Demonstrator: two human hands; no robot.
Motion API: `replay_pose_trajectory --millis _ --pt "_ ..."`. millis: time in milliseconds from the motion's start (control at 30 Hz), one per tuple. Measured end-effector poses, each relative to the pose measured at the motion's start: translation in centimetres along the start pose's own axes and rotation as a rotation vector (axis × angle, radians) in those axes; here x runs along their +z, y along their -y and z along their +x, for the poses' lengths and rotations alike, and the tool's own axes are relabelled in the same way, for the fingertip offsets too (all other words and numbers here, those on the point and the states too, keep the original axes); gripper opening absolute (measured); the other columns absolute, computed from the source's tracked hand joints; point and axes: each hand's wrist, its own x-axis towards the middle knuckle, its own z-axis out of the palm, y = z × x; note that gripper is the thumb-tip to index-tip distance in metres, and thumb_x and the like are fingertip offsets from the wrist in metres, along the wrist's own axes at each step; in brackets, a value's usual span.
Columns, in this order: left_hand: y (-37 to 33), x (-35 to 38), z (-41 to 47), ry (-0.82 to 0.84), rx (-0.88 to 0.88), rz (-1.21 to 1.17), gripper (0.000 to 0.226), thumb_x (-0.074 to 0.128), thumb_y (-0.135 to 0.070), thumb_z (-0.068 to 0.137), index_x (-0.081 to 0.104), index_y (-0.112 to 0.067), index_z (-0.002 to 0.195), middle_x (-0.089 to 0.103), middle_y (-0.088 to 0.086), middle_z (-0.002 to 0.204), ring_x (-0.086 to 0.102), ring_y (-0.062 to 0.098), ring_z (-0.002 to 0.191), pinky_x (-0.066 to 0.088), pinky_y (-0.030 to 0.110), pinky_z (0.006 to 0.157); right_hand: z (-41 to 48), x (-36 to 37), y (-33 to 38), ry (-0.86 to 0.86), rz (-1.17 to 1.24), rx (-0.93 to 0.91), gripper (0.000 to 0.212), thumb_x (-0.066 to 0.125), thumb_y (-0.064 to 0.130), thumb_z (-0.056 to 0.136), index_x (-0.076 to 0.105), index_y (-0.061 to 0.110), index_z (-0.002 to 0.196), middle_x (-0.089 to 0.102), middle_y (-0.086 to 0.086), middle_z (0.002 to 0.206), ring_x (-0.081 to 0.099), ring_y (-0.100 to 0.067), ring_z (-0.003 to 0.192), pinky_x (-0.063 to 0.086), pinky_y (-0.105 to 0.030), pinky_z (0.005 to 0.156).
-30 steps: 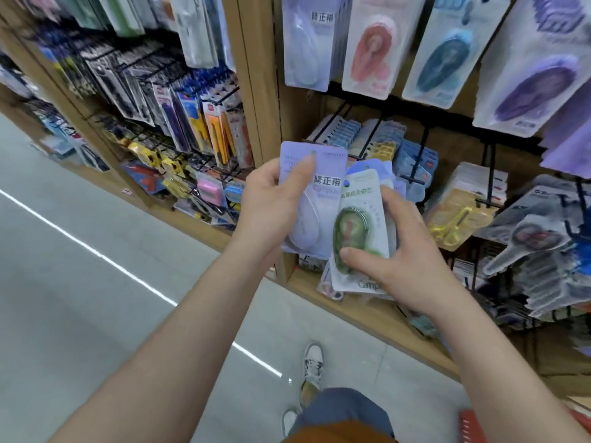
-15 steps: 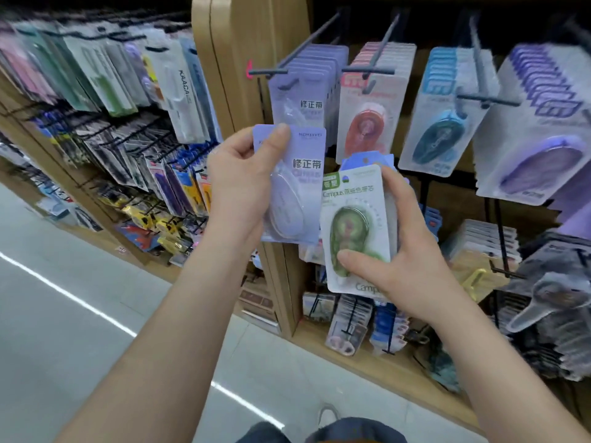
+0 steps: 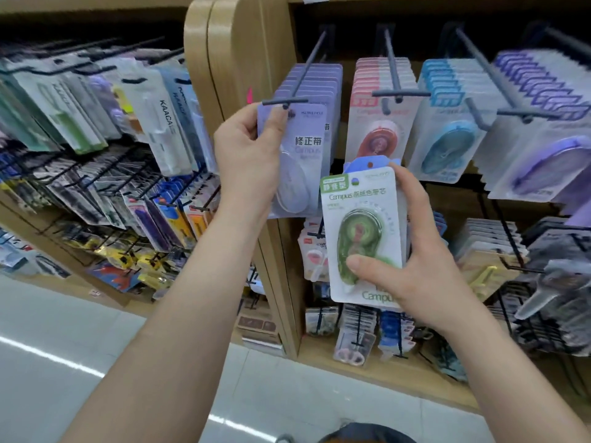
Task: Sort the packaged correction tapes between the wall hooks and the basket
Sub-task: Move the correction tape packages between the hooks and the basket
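The first pack (image 3: 302, 161) is at the hook tip (image 3: 284, 103), second pack (image 3: 363, 231) below-right.

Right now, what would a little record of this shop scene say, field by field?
Left hand: holds a lilac pack by its top corner, at the tip of the leftmost hook
Right hand: grips a green pack, a blue-edged pack tucked behind it
On that hook: matching lilac packs
Other hooks: pink packs, sky-blue packs, purple packs
Basket: not in view
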Motion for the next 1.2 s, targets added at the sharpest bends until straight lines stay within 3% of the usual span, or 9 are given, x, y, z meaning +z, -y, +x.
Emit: replay_pose_trajectory --millis 267,333,467,567,733,867,933,1033,1200 --pt "1.3 0.1 0.4 0.084 -0.072 0.073 0.010 0.054 -0.015 0.100 0.060 -0.021 0.104 0.071 -0.002 0.099 0.067 0.007 0.088 0.053 0.025 0.074 0.6 1.3 -0.4 -0.049 0.133 0.040 0.100 0.076 0.011 0.071 0.023 0.051 0.145 0.050 0.029 0.137 0.059 0.002 0.117 0.049 -0.011 0.084" --pt "1.5 -0.7 -0.8 0.141 -0.083 0.065 0.028 0.060 -0.012 0.096 0.051 -0.022 0.121 0.070 -0.006 0.108 0.067 0.007 0.098 0.055 0.026 0.082 0.8 1.4 -0.5 -0.067 0.175 0.057 0.104 0.076 0.009 0.071 0.019 0.044 0.150 0.052 0.028 0.136 0.059 0.003 0.117 0.049 -0.011 0.083" --pt "3.2 -1.5 -3.3 0.128 -0.015 0.215 0.066 0.071 -0.005 0.086 0.037 -0.027 0.138 0.066 -0.032 0.091 0.067 0.001 0.085 0.057 0.030 0.081 1.1 1.5 -0.8 -0.115 0.227 0.090 0.104 0.076 0.014 0.070 0.015 0.052 0.145 0.052 0.040 0.130 0.056 0.006 0.120 0.050 -0.014 0.087" --pt "3.7 -1.0 -2.9 0.014 0.083 0.281 0.052 0.072 -0.018 0.088 0.046 -0.035 0.130 0.070 -0.012 0.088 0.069 0.009 0.079 0.058 0.042 0.077 1.3 1.4 -1.1 -0.118 0.291 0.100 0.101 0.075 0.009 0.071 0.020 0.043 0.149 0.056 0.023 0.136 0.059 -0.004 0.122 0.054 -0.024 0.088" --pt "4.2 -0.4 -1.6 0.019 0.186 0.612 0.036 0.064 -0.031 0.094 0.059 -0.032 0.129 0.065 -0.007 0.082 0.063 0.019 0.074 0.052 0.042 0.073 1.8 1.4 -1.0 -0.092 0.373 0.092 0.102 0.081 0.011 0.069 0.024 0.034 0.151 0.059 0.006 0.137 0.061 -0.015 0.121 0.056 -0.030 0.086" --pt "3.5 -1.5 -2.6 0.097 0.197 0.776 0.040 0.053 -0.036 0.100 0.053 -0.027 0.139 0.068 -0.003 0.112 0.065 0.017 0.096 0.050 0.034 0.081 1.9 1.4 -0.7 -0.093 0.374 0.111 0.096 0.082 0.018 0.066 0.033 0.031 0.147 0.061 0.005 0.134 0.061 -0.016 0.121 0.055 -0.032 0.089" --pt "2.7 -2.4 -4.9 0.228 0.101 0.588 0.041 0.053 -0.040 0.098 0.056 -0.023 0.136 0.065 -0.005 0.123 0.062 0.013 0.107 0.050 0.033 0.090 1.8 1.4 -0.5 -0.104 0.336 0.125 0.083 0.082 0.013 0.069 0.042 0.031 0.139 0.065 0.006 0.126 0.065 -0.016 0.116 0.057 -0.035 0.088" --pt "0.6 -2.0 -8.8 0.527 -0.390 0.016 0.040 0.060 -0.045 0.091 0.061 -0.023 0.125 0.072 -0.007 0.113 0.068 0.010 0.104 0.057 0.028 0.081 1.7 2.3 0.0 -0.158 0.129 0.131 0.070 0.084 0.031 0.067 0.052 0.043 0.128 0.063 0.006 0.124 0.063 -0.013 0.115 0.055 -0.039 0.093" --pt "0.5 -1.5 -9.8 0.421 -0.638 -0.253 0.040 0.070 -0.031 0.079 0.065 -0.011 0.113 0.076 0.007 0.104 0.073 0.024 0.096 0.059 0.034 0.077 1.4 1.7 1.1 -0.022 -0.129 0.185 0.080 0.084 0.047 0.062 0.046 0.057 0.131 0.045 0.019 0.125 0.048 0.004 0.122 0.046 -0.024 0.101"
